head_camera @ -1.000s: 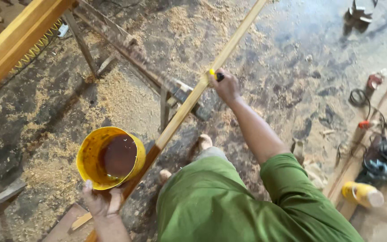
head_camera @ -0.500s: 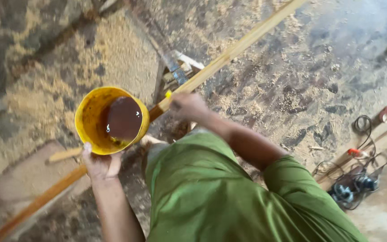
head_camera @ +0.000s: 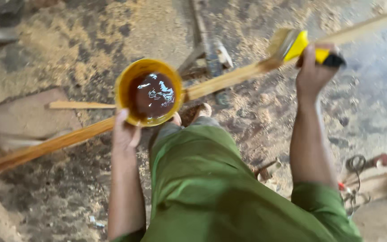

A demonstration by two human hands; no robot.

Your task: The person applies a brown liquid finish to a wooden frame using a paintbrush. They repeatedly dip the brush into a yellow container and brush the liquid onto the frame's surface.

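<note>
My left hand grips the rim of a yellow pot that holds dark brown liquid. My right hand is shut on the handle of a yellow paintbrush, whose bristles rest on a long wooden batten. The batten runs from lower left to upper right, passing behind the pot. Its lower left stretch looks darker and glossier than the pale upper right end. My green shirt fills the bottom middle, and a bare foot shows just below the batten.
Sawdust covers the rough floor. A short wooden strip lies left of the pot, and a metal stand sits under the batten. Cables and tools lie at the lower right by a pale board.
The view has swung, so the batten now lies flatter across the frame. My right hand has moved with the brush up along the batten to the right. The pot stays in my left hand.
</note>
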